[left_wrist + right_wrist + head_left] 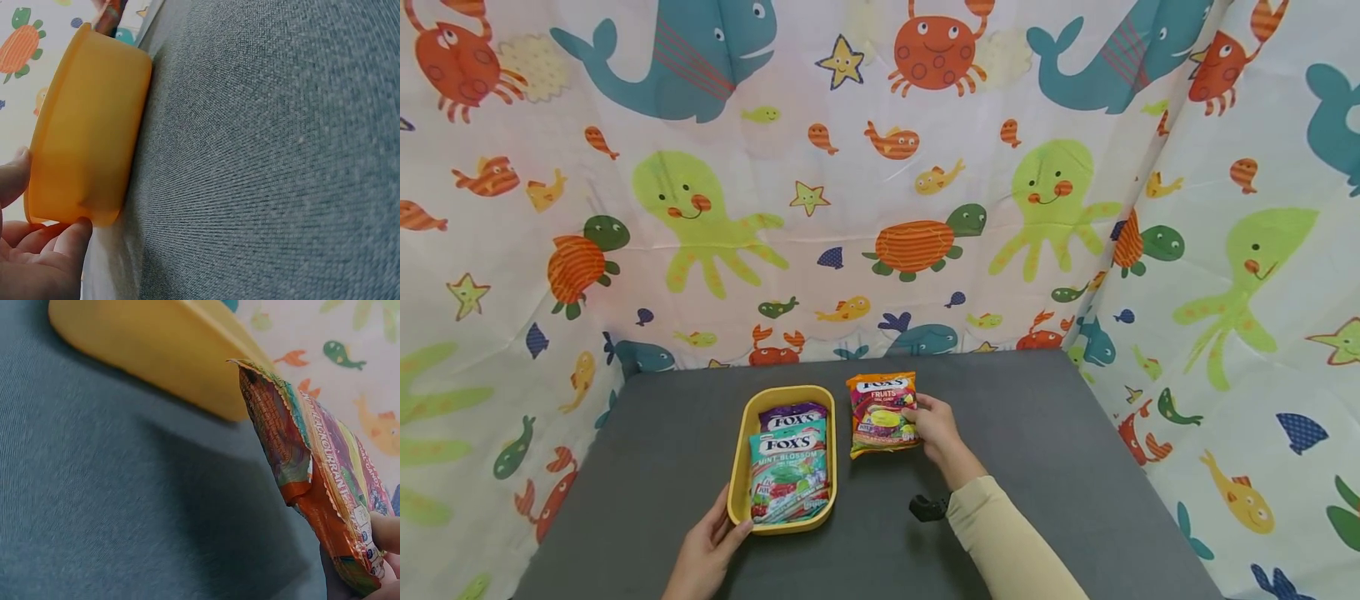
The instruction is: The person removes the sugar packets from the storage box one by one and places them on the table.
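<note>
My right hand [936, 423] pinches an orange bag of Fox's Fruits candy [882, 412] by its right side, thumb on the front. In the right wrist view the candy bag [319, 469] is tilted above the table, its shadow falling below. To its left stands a yellow plastic tub [737, 467]. A teal Mint Blossom candy bag [788, 471] lies in the tub, overlapping a purple Fox's bag [793, 416] behind it. My left hand [706, 546] grips the tub's near left corner, thumb at the rim and fingers against the outer wall [87, 131].
Dark grey cloth covers the table [1000, 433]. A curtain [850, 192] printed with sea animals hangs behind the table and along both sides. A black strap end [928, 508] sticks out beside my right sleeve [1003, 533].
</note>
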A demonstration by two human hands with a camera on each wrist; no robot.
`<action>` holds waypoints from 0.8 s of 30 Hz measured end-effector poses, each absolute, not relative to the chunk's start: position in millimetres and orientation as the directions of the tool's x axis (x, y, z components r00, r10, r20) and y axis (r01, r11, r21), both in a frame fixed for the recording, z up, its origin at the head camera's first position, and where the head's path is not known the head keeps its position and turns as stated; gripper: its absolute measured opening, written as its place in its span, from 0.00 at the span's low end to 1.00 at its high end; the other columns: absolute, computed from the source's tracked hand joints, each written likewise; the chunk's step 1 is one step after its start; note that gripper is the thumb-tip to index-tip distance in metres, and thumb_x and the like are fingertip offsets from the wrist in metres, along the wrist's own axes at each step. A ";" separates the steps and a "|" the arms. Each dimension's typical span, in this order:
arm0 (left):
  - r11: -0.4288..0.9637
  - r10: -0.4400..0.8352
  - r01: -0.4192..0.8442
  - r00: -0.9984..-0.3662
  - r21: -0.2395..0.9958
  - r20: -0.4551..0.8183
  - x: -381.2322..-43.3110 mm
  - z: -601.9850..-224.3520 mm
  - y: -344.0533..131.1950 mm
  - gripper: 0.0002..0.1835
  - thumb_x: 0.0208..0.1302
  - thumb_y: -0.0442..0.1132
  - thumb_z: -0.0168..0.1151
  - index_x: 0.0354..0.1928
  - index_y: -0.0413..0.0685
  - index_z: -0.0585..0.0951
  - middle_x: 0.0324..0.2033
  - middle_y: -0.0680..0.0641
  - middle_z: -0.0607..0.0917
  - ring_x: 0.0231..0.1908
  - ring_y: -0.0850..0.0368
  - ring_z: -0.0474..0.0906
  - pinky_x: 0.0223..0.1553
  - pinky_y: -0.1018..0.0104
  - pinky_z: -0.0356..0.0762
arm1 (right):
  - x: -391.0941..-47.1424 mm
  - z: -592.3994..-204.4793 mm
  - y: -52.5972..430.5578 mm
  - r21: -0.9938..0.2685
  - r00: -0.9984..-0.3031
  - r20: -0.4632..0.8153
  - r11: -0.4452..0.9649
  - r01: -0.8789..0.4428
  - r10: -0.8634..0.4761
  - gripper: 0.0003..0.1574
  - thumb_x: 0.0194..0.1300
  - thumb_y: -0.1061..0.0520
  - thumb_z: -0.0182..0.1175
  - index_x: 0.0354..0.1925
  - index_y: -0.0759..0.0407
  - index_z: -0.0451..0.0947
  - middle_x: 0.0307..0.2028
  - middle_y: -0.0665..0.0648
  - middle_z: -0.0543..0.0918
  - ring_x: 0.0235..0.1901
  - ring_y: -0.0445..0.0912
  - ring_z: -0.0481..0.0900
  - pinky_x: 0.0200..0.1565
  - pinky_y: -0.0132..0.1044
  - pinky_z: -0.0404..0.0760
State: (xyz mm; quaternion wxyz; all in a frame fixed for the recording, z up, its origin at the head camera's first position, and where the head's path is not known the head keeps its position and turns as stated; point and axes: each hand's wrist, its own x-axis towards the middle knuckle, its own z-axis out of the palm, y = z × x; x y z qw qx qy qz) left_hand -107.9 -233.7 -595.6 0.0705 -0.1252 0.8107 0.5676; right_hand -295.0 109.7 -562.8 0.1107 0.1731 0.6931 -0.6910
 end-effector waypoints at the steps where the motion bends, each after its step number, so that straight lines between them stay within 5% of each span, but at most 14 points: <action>1: 0.323 -0.124 -0.284 -0.958 0.903 -0.257 -107.6 -596.1 -234.1 0.47 0.73 0.51 0.61 0.81 0.43 0.47 0.78 0.33 0.52 0.73 0.41 0.59 0.62 0.61 0.79 | -295.5 -565.4 109.5 -0.916 -0.912 -0.401 -0.014 0.401 0.087 0.33 0.72 0.59 0.62 0.71 0.61 0.68 0.62 0.67 0.78 0.52 0.54 0.82 0.53 0.46 0.87; 24: 0.317 -0.141 -0.300 -0.953 0.900 -0.269 -109.1 -596.9 -231.7 0.47 0.72 0.52 0.62 0.80 0.42 0.48 0.77 0.33 0.53 0.74 0.42 0.57 0.64 0.60 0.76 | -296.2 -586.8 107.9 -0.903 -0.901 -0.428 -0.006 0.429 0.068 0.32 0.72 0.62 0.60 0.71 0.63 0.68 0.61 0.69 0.77 0.51 0.54 0.82 0.44 0.40 0.87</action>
